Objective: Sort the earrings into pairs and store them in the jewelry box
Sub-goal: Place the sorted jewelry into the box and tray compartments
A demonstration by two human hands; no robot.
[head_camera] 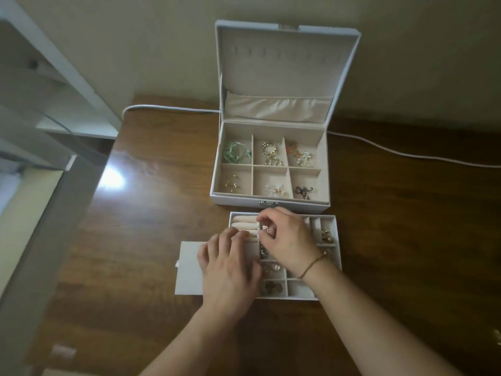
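Observation:
A white jewelry box (271, 203) stands open on the wooden table, its lid upright. Its six compartments hold earrings: green ones (236, 156), gold hoops (271, 156), flower ones (302, 157), small gold ones (232, 183), pale ones (276, 189) and dark ones (304, 191). In front lies a removable tray (337, 240) with ring rolls and small cells holding more earrings. My right hand (287, 240) hovers over the tray and pinches a small rose-gold earring (265, 228). My left hand (227, 267) rests flat on the tray's left side, fingers on the ring rolls.
A white flat piece (188, 270) lies under my left hand, left of the tray. A white cable (406, 153) runs along the wall behind the box. The table edge (108, 158) drops off at the left, next to white shelving.

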